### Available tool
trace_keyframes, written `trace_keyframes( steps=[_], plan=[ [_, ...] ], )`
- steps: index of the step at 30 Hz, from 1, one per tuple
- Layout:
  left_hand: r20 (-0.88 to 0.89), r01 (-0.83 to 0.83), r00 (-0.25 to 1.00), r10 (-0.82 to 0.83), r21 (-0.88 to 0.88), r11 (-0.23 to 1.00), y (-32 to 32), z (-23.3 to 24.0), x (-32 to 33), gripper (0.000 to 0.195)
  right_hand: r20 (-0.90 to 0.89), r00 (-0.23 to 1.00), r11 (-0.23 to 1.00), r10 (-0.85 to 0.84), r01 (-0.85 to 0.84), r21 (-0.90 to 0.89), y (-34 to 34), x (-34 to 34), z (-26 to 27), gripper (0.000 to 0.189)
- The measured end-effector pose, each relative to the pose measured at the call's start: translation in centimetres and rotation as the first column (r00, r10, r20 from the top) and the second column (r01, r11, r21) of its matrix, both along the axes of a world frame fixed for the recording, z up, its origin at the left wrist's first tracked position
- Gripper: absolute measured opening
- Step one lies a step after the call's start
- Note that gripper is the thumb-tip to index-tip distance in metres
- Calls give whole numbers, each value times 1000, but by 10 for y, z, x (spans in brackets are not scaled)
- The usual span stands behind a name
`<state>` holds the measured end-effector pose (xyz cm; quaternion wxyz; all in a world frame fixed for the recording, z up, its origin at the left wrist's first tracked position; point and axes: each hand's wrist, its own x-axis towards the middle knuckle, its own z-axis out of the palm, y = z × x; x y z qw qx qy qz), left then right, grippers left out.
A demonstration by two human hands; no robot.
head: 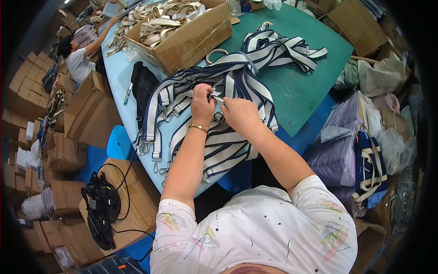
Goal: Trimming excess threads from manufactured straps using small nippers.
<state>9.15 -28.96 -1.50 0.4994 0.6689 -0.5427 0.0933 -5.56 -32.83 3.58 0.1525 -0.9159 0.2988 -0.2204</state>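
White-and-navy striped webbing straps [261, 85] with metal clips lie in a large heap across the table in front of me, one bundle bound with a tie. Over the middle of the heap, my left hand [203, 106] has its fingers closed on a small metal clasp [213, 96]. Close on its right, my right hand [239, 111] grips a shiny metal tool [219, 100], perhaps pliers or scissors, whose tip meets the clasp. My fingers hide part of both. Several metal snap hooks [143, 146] hang at strap ends by the near left edge.
Behind the heap stands a cardboard box [195, 44] of beige straps. A black pouch [143, 84] and a pen [128, 93] lie left on the light-blue table. A green mat [294, 92] covers the right side. Another person [77, 56] works at far left. Cartons and wrapped stacks surround the table.
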Motion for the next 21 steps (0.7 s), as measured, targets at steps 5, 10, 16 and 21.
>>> trace_keyframes(
  steps=[5, 10, 16, 21],
  plan=[
    [18, -13, 1000, 13, -7, 1000, -1, -1, 2, 28, -39, 999, 999, 33, -32, 25, -9, -4, 5, 22],
    [-29, -15, 999, 17, 45, 999, -1, -2, 2, 28, -38, 999, 996, 22, -18, 90, -11, -9, 2, 23],
    [45, -3, 999, 2, 13, 1000, 0, -2, 3, 30, -6, 999, 996, 46, -45, 75, -10, -6, 1, 23],
    [67, 4, 998, -4, 4, 1000, 0, 1, 2, 31, -20, 998, 997, 66, -65, 28, -15, -3, -3, 24]
  ],
)
